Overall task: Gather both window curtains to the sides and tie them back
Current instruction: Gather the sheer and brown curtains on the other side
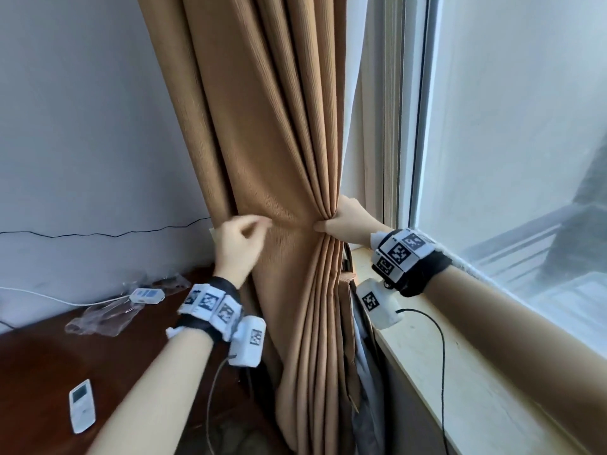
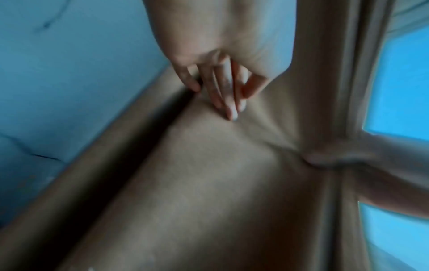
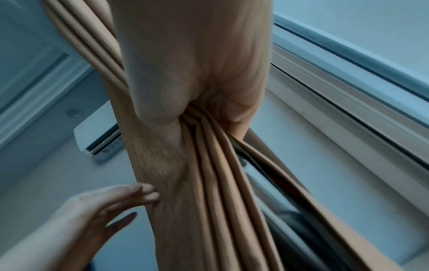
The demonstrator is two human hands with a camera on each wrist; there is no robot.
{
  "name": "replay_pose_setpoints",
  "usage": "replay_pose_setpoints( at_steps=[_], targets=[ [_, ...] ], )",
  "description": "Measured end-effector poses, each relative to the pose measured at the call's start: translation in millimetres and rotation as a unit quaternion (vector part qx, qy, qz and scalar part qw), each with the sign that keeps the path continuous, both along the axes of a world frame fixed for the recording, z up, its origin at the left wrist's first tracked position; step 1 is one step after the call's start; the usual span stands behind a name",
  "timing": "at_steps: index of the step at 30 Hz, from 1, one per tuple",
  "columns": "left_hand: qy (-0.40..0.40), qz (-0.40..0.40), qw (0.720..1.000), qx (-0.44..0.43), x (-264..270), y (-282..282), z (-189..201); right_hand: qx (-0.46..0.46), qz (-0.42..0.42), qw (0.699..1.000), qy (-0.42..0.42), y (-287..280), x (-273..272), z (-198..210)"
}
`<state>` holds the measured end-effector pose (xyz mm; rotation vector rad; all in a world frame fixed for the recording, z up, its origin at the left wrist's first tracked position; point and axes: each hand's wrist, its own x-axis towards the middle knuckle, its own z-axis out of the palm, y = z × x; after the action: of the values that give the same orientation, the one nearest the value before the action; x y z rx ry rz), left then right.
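We stand at the left side of the window (image 1: 512,133), where the tan curtain (image 1: 262,142) hangs between the wall (image 1: 82,126) and the window frame. Our right hand (image 1: 345,221) holds the curtain at sill height: the grip is closed tightly, fingers and thumb wrapped around the bunched pleats, which fan out above and below the fist. The right wrist view confirms this, showing the folds pinched together where they enter the palm. Our left hand (image 1: 238,244) is at the curtain's left side, level with the right hand. Its grip is loose and mostly open; the fingers (image 2: 228,102) are slightly bent, with the tips touching the flat cloth, and they hold nothing. The stretch of cloth between the two hands lies fairly flat, with creases running toward the right fist. The right forearm extends over the white sill (image 1: 466,389), just beside the glass. Below the left forearm is a dark wooden desk (image 1: 39,389). On it lie a white remote (image 1: 82,405) near the front edge, crumpled clear plastic (image 1: 98,316) farther back, and a small white device (image 1: 147,295) with a white cable, near the wall. A thin black wire (image 1: 98,234) runs along the wall above the desk.
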<state>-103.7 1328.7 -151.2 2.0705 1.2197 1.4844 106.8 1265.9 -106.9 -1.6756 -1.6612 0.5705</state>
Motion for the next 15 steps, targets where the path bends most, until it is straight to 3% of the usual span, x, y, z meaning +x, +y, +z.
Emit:
replay_pose_setpoints(
  at_steps=[3, 5, 8, 12, 15],
  targets=[
    [-0.064, 0.163, 0.982, -0.066, -52, 45, 2, 0.005, -0.004, 1.000, 0.008, 0, 2, -1],
    [-0.020, 0.199, 0.963, -0.178, -72, 63, -6, -0.001, -0.016, 1.000, 0.014, 2, 5, -1],
    [0.032, 0.169, 0.959, -0.226, -76, 69, -23, 0.013, -0.039, 0.999, 0.012, 5, 10, -3],
    [-0.045, 0.112, 0.960, -0.253, -54, 67, -36, 0.016, -0.061, 0.998, 0.018, 7, 15, -7],
    [-0.027, 0.092, 0.967, -0.237, -34, 69, -39, 0.018, -0.064, 0.998, 0.016, 7, 19, -8]
  ],
)
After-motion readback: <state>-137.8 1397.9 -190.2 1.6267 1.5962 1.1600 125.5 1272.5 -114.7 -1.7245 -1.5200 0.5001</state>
